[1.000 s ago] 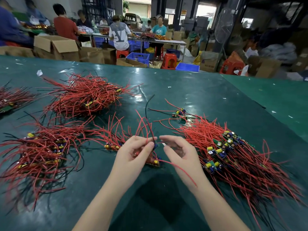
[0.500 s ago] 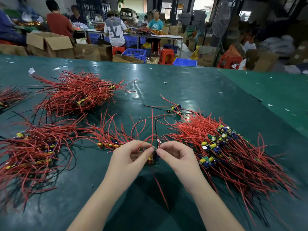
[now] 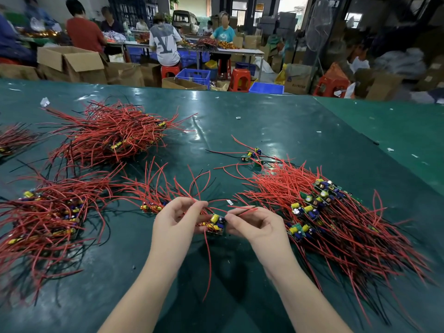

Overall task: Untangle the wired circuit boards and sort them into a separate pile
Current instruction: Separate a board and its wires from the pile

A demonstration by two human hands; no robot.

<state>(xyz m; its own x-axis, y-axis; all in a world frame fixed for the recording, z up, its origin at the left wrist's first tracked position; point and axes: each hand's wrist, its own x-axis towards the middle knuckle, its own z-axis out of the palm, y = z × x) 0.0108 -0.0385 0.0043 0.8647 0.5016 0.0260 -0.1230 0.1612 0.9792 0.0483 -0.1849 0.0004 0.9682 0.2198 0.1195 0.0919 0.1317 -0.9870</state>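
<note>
Left hand [image 3: 179, 218] and right hand [image 3: 258, 224] meet low over the green table [image 3: 276, 131], each pinching red wires [image 3: 207, 255] of one board [image 3: 216, 224] held between them. One wire hangs down toward the person. Sorted pile [image 3: 336, 217] lies just right; tangled pile [image 3: 48, 212] left
</note>
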